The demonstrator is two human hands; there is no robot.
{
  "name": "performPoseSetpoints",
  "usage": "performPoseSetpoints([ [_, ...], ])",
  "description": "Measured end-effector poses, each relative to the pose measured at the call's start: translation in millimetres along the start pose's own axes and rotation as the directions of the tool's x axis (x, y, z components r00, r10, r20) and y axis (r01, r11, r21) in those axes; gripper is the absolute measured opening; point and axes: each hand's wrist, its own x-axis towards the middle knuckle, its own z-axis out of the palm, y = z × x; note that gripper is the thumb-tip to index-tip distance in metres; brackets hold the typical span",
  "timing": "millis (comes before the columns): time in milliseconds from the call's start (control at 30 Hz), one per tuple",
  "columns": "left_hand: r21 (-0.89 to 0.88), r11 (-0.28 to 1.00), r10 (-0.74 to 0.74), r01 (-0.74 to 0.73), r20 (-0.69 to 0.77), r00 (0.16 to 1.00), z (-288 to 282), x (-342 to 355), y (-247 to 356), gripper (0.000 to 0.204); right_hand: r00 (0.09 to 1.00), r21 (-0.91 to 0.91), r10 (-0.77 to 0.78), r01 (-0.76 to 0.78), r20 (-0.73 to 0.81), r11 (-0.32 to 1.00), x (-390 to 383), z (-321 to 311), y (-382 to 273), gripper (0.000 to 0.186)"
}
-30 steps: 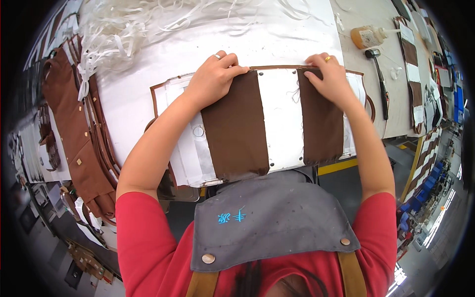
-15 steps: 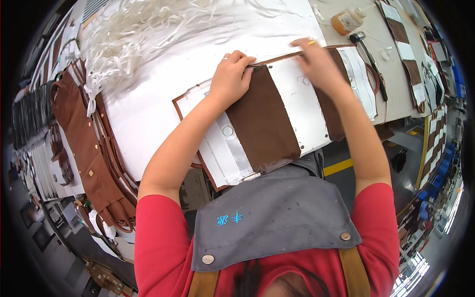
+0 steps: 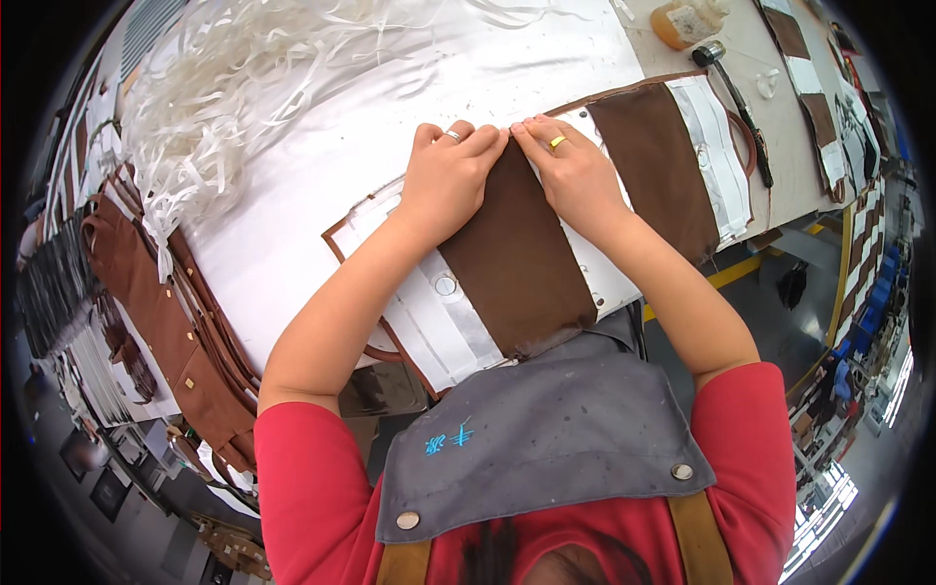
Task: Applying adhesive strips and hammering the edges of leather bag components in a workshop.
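A flat, unassembled bag piece (image 3: 522, 263) lies across the table in front of me, with brown fabric bands, white backing sections and a narrow reddish-brown edging. Curved brown handles (image 3: 743, 141) stick out past its ends. My left hand (image 3: 447, 180) is at the far edge of the middle brown band, fingers bent and pinching the edge. My right hand (image 3: 573, 175) pinches the same edge just to the right, its fingertips nearly touching the left ones. The fingertips hide the bit of edge between them. A round metal snap (image 3: 446, 286) shows on the left white section.
A heap of white strips (image 3: 210, 127) covers the table's far left. Brown leather pieces (image 3: 161, 302) hang over the left edge. At the far right are a hammer (image 3: 731, 93), a bottle of amber liquid (image 3: 682, 21) and a brown-and-white strip (image 3: 804, 73).
My right hand has moved left along the far edge, from the right brown band to beside my left hand. The left hand stays at nearly the same spot.
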Motion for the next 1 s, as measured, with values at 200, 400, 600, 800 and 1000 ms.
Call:
performPoseSetpoints([
  [200,0.186,0.974,0.127,-0.127,0.009,0.992,-4,-4,-1,0.041,0.962,0.337,0.269,-0.266,0.039,0.903,9,-9,1,0.034],
  [400,-0.262,0.936,-0.257,0.235,-0.054,0.965,-13,-6,-11,0.017,0.99,0.349,0.137,-0.141,0.036,0.926,2,1,-9,0.03],
  [600,-0.383,0.827,-0.394,0.411,0.125,0.91,-16,-2,-17,0.01,0.998,0.099,-0.058,0.055,0.03,0.994,-1,2,-9,0.036],
  [800,-0.316,0.946,-0.102,0.07,-0.087,0.991,-11,-17,-22,0.021,0.996,-0.138,-0.078,0.083,0.042,0.987,3,-1,-22,0.038],
  [1000,0.07,0.989,0.13,-0.128,-0.032,0.991,-12,-21,-24,0.041,0.958,0.2,0.193,-0.236,0.212,0.951,13,-10,-20,0.039],
])
